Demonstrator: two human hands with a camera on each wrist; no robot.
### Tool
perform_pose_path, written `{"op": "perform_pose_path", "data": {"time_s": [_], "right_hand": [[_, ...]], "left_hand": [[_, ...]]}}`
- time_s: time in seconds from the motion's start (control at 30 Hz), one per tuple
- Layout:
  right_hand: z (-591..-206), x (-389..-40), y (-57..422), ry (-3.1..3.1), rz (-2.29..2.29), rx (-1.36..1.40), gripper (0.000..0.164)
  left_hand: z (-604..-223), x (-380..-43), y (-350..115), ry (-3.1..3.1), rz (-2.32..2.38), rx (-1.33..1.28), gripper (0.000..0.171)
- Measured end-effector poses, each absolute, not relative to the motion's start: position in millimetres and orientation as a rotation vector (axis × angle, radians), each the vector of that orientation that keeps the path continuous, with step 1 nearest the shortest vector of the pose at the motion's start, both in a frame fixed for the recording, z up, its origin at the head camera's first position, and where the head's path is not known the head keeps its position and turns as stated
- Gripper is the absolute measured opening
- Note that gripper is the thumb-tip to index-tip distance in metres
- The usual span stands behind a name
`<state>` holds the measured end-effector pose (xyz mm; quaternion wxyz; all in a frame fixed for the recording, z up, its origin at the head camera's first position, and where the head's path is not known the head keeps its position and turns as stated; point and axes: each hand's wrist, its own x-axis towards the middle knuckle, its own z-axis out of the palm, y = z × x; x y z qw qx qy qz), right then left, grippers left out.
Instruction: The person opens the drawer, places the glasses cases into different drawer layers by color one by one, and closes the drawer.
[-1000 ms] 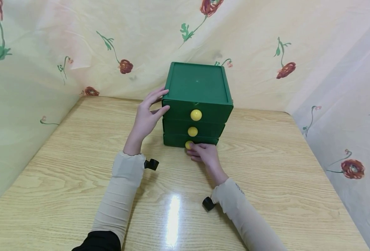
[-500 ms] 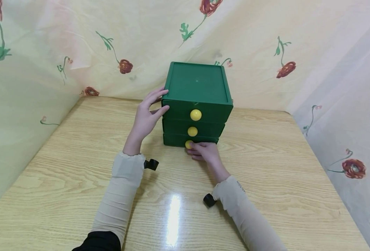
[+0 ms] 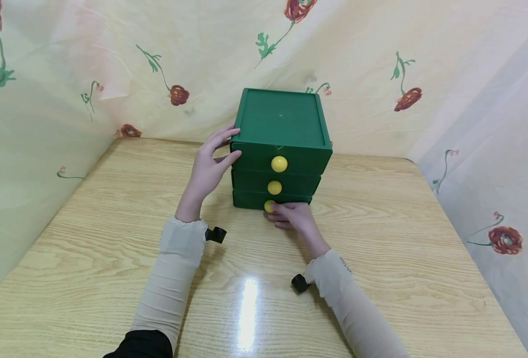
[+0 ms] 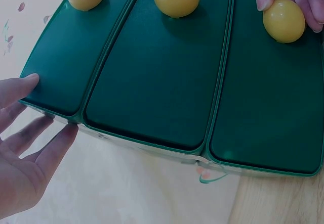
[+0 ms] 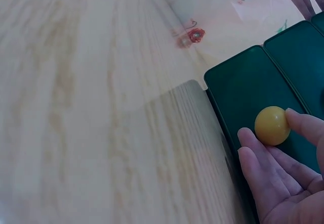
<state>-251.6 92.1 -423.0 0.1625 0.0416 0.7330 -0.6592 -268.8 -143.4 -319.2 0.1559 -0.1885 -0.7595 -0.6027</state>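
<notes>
A green drawer cabinet (image 3: 281,117) with three drawers stands on the table, each front bearing a round yellow knob. All three drawers sit flush in the cabinet. My left hand (image 3: 210,166) steadies the cabinet's upper left side: its fingers lie along the side wall and its thumb rests on the top drawer's front (image 4: 50,64). Low at the front, my right hand (image 3: 292,216) pinches the bottom knob (image 5: 272,126), thumb on one side and fingers on the other. The top knob (image 3: 279,164) and middle knob (image 3: 274,187) are untouched.
The pale wooden table (image 3: 111,238) extends in front of the cabinet and to both sides. Behind it hangs a floral curtain (image 3: 223,59), which also covers the left and right sides. Small black wrist cameras (image 3: 218,234) stick out from both sleeves.
My right wrist and forearm have risen slightly and shifted a little to the right, with the fingers still at the bottom knob. The left hand and the drawers look the same.
</notes>
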Motion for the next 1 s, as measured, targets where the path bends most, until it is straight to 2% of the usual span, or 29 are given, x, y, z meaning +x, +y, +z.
{"op": "perform_pose_path", "data": {"time_s": [0.57,1.0], "right_hand": [[-418.7,-244.1,97.9,2.258,-1.719,-0.006,0.038],[-396.4,-237.8,144.0,2.386,-1.428,-0.110,0.044]], "left_hand": [[-319.4,-267.6,-144.2,-2.188,-1.729,-0.535,0.044],[-314.5,-267.2,-149.9,-2.240,-1.680,-0.585,0.047]]}}
